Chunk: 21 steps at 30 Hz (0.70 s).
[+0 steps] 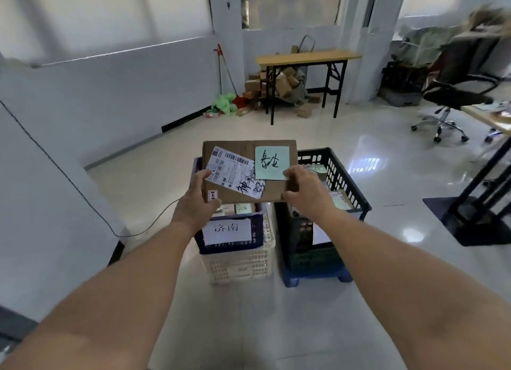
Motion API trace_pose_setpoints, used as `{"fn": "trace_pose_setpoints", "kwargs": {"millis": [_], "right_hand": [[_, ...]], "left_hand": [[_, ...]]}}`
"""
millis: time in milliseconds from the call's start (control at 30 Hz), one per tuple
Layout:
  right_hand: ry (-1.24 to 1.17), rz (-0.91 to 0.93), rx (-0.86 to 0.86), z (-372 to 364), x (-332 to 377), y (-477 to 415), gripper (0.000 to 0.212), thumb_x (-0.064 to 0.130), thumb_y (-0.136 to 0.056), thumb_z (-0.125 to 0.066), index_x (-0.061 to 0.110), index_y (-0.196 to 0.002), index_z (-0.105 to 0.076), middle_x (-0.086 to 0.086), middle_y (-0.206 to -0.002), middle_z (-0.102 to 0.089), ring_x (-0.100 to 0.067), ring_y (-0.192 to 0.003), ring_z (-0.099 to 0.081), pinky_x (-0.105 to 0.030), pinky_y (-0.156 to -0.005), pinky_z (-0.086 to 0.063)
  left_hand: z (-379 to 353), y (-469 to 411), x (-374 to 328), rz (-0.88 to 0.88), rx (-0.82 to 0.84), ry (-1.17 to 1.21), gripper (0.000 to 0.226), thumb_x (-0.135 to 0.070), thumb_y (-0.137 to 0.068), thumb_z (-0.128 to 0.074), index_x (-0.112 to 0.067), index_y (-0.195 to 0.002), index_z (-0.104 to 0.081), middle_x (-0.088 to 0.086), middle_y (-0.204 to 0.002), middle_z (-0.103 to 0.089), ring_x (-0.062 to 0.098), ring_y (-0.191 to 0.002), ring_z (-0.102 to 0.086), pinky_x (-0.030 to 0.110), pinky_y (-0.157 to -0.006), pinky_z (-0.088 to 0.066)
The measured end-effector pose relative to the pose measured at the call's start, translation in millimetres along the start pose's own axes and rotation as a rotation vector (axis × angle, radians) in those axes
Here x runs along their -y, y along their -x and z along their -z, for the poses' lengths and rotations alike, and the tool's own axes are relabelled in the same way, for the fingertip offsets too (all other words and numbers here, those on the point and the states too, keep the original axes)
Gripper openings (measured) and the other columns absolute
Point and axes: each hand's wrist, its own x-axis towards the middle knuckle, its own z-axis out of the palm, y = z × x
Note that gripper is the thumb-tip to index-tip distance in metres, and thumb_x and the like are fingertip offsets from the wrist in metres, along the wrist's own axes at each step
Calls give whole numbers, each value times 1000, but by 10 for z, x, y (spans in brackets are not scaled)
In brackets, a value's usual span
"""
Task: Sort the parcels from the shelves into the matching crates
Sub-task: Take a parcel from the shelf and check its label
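I hold a flat brown cardboard parcel in both hands, above two stacks of crates on the floor. It carries a white shipping label and a green handwritten note. My left hand grips its near left corner. My right hand grips its near right edge. Under the parcel's left half is a dark blue crate with a white paper label, stacked on a cream crate. Under its right half stands a black crate holding several parcels, on a blue base.
A wooden folding table with a heap of small cardboard boxes under it stands at the far wall. An office chair and a desk edge are at the right. A white partition wall runs along the left, with a cable on the floor.
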Motion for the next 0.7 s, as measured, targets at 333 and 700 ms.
{"fn": "trace_pose_setpoints", "kwargs": {"millis": [333, 700], "right_hand": [[90, -19, -64, 728, -884, -1279, 55, 13, -83, -70, 20, -131, -43, -15, -124, -45, -27, -102, -51, -34, -93, -45], [196, -70, -110, 942, -1528, -2737, 56, 12, -83, -69, 18, -132, -43, -15, -121, -46, -25, -101, -51, -25, -85, -40]], "left_hand": [[-932, -1500, -797, -98, 58, -40, 61, -16, -91, -59, -28, -141, -26, 10, -131, -54, 32, -100, -56, 38, -88, -43], [-1736, -3096, -1029, -89, 166, 48, 63, -18, -91, -57, -36, -140, -22, 10, -124, -59, 34, -96, -59, 43, -86, -51]]}}
